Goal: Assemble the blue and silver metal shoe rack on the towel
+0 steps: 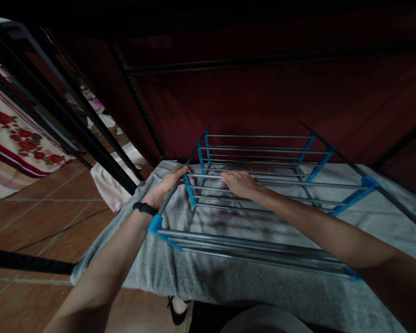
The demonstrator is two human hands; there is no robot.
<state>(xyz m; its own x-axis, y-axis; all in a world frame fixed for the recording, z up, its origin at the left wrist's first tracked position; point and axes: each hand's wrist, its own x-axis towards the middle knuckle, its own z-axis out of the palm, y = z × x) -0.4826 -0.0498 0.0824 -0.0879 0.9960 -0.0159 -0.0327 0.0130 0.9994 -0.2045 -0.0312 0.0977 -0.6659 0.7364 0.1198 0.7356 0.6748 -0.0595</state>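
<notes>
A metal rack with silver bars and blue plastic joints lies on its side on a grey blanket. My left hand, with a black band on the wrist, grips the rack's left side pole next to a blue joint. My right hand rests flat on the silver bars of the middle shelf, fingers pointing left. Both forearms reach forward over the nearest shelf.
A dark red curtain hangs behind the rack. Black metal bed-frame bars slant across the left. A floral cloth and a white checked cloth lie by the tiled floor. A black cable crosses the tiles.
</notes>
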